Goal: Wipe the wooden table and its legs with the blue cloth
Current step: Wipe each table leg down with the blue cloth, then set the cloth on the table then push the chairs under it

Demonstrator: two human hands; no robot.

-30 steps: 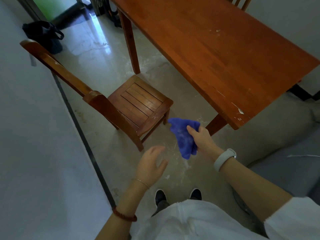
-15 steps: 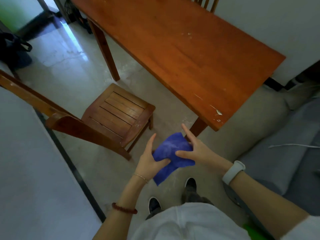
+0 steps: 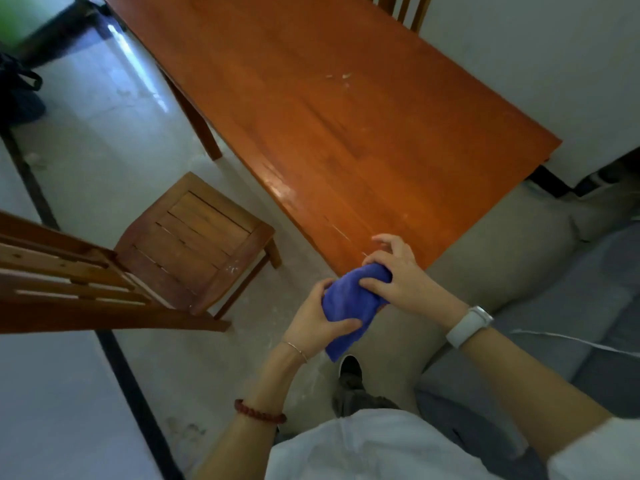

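Note:
The blue cloth (image 3: 349,299) is bunched between both hands just off the near corner of the wooden table (image 3: 346,126). My left hand (image 3: 318,320) grips its lower part from below, thumb across the front. My right hand (image 3: 398,275) holds the upper end, fingers curled over it, right at the table's near corner. One table leg (image 3: 204,133) shows at the left side; the near leg is hidden behind my hands and the cloth.
A wooden chair (image 3: 194,237) stands left of the table, its backrest (image 3: 69,282) close to me. Another chair's back (image 3: 401,8) rises behind the table. A dark bag (image 3: 17,91) sits far left. A grey sofa (image 3: 571,323) lies on my right.
Both hands with the cloth have come up and forward to the table's near corner. My fingers have closed around the cloth, bunching it. The view has shifted closer to the table.

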